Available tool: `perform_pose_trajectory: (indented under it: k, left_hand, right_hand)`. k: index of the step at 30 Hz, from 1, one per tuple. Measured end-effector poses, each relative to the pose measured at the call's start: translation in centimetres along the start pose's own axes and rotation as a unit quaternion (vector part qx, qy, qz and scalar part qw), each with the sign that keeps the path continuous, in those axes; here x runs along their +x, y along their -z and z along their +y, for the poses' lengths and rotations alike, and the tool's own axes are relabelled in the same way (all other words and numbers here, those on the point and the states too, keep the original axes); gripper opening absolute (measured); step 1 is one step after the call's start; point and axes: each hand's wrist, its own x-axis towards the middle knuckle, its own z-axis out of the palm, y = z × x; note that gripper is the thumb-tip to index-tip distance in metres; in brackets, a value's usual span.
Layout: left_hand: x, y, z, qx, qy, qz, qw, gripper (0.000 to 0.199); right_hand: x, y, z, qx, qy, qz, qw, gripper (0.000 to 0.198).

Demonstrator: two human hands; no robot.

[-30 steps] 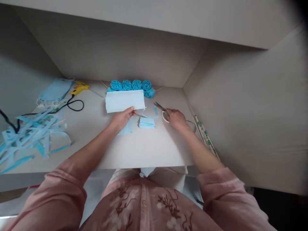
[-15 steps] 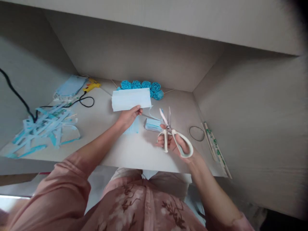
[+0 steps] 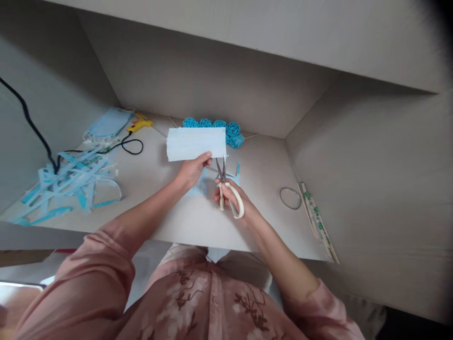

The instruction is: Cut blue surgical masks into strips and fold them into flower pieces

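Note:
My left hand [image 3: 194, 170] pinches the lower edge of a pale blue, pleated face mask [image 3: 196, 143], held up above the table. In my right hand [image 3: 235, 191] is a pair of scissors [image 3: 222, 175] with cream handles, blades parted and pointing at the mask's lower right corner. Whether the blades touch the mask I cannot tell. Behind the mask, partly hidden by it, several blue rosettes [image 3: 233, 129] lie in rows. Small light blue pieces [image 3: 238, 174] lie under the scissors, mostly covered by my right hand.
Left on the table [image 3: 170, 222] is a heap of blue strips [image 3: 76, 177]. A stack of face masks [image 3: 109, 123] and a yellow glue gun [image 3: 140, 123] with a black cord lie behind it. To the right are a thin ring [image 3: 290, 198] and long sticks [image 3: 316, 217]. Panels enclose the table.
My right hand has brought the scissors left and up to the mask's lower right corner, and the blades have turned more upright. My left hand still holds the mask in nearly the same place.

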Motion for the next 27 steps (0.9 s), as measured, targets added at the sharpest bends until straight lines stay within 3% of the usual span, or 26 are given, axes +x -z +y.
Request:
perform_pose_trajectory:
  k: [6, 27]
  left_hand:
    - [-0.2, 0.1, -0.6, 0.02, 0.011, -0.015, 1.0, 0.024]
    - [-0.2, 0.5, -1.6, 0.03, 0.008, -0.024, 0.999, 0.024]
  right_hand:
    - [2.1, 0.0, -0.6, -0.053, 0.082, 0.05, 0.994, 0.054]
    - [2.6, 0.5, 0.1, -0.062, 0.121, 0.067, 0.988, 0.05]
